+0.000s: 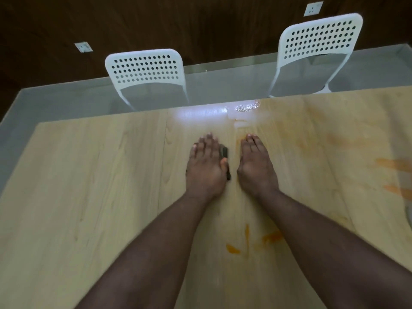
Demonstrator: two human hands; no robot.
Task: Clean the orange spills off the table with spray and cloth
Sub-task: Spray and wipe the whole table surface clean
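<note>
My left hand (206, 165) lies flat on the light wooden table (89, 197), fingers straight, pressing a dark cloth (224, 152) that shows only at the hand's right edge. My right hand (256, 166) rests flat on the bare table beside it, holding nothing. Orange spills (233, 249) lie near me between my forearms. Larger orange smears (394, 166) sit at the right edge, and faint orange streaks (343, 141) spread across the right half. A wet, shiny patch (245, 112) glistens near the far edge. No spray bottle is in view.
Two white perforated chairs (147, 70) (321, 43) stand beyond the table's far edge on a grey floor (66, 103). A dark wooden wall (178, 23) with two sockets lies behind them. A pale round object (409, 214) shows at the right edge.
</note>
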